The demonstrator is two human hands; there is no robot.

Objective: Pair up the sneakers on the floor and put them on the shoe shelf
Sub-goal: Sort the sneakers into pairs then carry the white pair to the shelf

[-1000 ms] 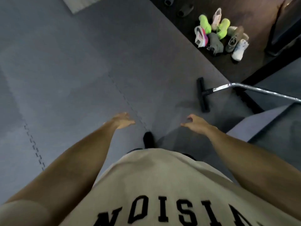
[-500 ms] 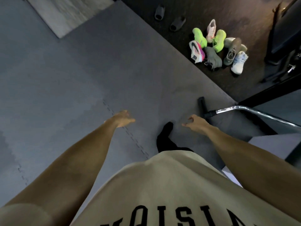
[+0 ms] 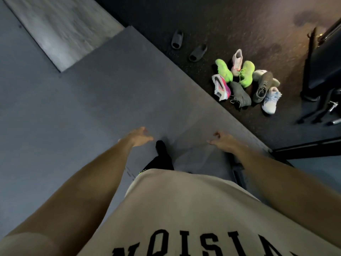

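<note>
A jumbled heap of sneakers lies on the dark speckled floor ahead to the right: two neon green ones point(image 3: 224, 70), a white and pink one point(image 3: 236, 61), a white, pink and black one on its side point(image 3: 220, 87), two olive grey ones point(image 3: 239, 96), and a white and light blue one point(image 3: 270, 99). My left hand point(image 3: 138, 136) hangs in front of me with fingers apart, holding nothing. My right hand point(image 3: 221, 140) has loosely curled fingers and is empty too. Both hands are well short of the heap. No shoe shelf is in view.
I stand on grey foam mats point(image 3: 92, 100); their edge runs diagonally before the sneakers. Two dark slides point(image 3: 186, 45) lie beyond the mat. Black gym equipment point(image 3: 323, 71) stands at the right edge. A lighter mat point(image 3: 60, 28) lies at the upper left.
I have walked forward, so the sneaker heap is nearer and lower in view. The metal bar with its black foot has slipped out of sight behind my right arm. Both hands stay empty.
</note>
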